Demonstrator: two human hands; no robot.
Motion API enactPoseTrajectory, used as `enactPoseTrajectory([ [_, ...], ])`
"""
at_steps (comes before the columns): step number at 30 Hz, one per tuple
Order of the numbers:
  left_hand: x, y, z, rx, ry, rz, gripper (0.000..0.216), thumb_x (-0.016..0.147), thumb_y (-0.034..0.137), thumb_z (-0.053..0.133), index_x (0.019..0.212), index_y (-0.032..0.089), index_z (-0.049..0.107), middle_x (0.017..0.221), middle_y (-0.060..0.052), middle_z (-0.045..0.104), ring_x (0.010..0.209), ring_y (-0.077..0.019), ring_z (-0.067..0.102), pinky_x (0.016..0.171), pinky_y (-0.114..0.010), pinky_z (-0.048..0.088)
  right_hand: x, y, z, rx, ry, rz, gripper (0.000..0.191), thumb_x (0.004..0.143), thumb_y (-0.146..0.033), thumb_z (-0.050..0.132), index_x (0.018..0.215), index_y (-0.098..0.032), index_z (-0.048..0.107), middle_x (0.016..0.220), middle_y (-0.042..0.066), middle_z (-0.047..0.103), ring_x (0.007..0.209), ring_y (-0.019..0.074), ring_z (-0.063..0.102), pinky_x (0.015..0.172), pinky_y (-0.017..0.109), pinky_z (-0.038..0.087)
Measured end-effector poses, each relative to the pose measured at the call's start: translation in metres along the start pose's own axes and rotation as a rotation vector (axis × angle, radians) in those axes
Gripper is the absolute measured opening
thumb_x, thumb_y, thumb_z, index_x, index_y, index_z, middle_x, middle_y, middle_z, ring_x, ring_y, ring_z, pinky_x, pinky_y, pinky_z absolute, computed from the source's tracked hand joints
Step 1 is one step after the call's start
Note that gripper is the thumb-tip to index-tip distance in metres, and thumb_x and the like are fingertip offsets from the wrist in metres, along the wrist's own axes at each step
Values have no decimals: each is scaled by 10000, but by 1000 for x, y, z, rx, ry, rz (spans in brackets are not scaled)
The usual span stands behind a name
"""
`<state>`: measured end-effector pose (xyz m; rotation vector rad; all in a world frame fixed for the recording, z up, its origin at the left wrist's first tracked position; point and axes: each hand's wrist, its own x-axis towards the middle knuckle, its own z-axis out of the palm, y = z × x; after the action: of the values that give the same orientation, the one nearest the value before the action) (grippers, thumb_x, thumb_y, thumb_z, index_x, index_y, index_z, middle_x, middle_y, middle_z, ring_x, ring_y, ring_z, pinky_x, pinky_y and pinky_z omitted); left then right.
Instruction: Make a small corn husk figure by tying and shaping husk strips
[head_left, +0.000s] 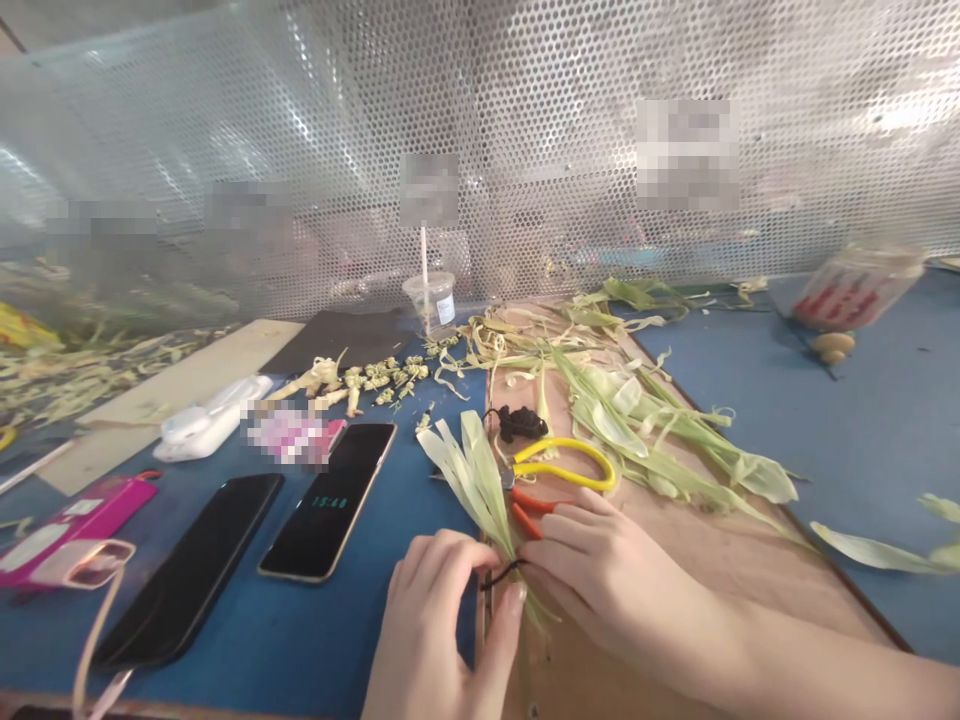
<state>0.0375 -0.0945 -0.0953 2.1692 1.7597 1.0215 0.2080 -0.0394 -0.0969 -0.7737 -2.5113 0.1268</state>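
Pinching husks (487, 490) near the edge of the board (724, 540), right fingers (551, 555) crowd scissors (574, 447), left fingers (474, 555) parted.

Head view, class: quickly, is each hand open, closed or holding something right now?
Left hand: partly curled at the pale green strips; whether it grips them cannot be told.
Right hand: curled beside the dark cord; its grip is hidden.

From my remote view, the bottom edge crops the left hand (442, 625), and the right forearm (810, 650) runs out at the right. The right hand (600, 555) partly covers an orange handle (534, 508). Pixelation blots out patches of the mesh panel (540, 110). I see the jar (855, 288) blurred; the cup's label (445, 308) is too small to read.
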Motion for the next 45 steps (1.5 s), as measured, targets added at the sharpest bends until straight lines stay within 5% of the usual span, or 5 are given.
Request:
enactPoseTrajectory([
  [11,0,-12,3,28,-73,81,204,876,208,432,725,211,569,797,-42,599,791,-179,542,681,-280,427,-1,1,0,10,17,-6,278,881,-113,407,649,-170,547,597,-4,497,592,119,467,717,288,392],
  [28,-5,-8,6,48,62,69,279,867,183,420,589,198,442,633,-22,513,668,-162,496,608,-270,383,-1,-4,-2,88,-36,-28,269,797,-105,417,561,-178,522,563,1,510,565,120,425,774,319,359],
  [45,0,-8,-7,-357,51,-118,256,835,356,525,635,200,563,739,-43,641,715,-158,611,635,-226,497,-4,-1,-15,266,-92,155,204,889,-189,465,791,-182,643,754,37,567,737,143,554,690,272,459],
])
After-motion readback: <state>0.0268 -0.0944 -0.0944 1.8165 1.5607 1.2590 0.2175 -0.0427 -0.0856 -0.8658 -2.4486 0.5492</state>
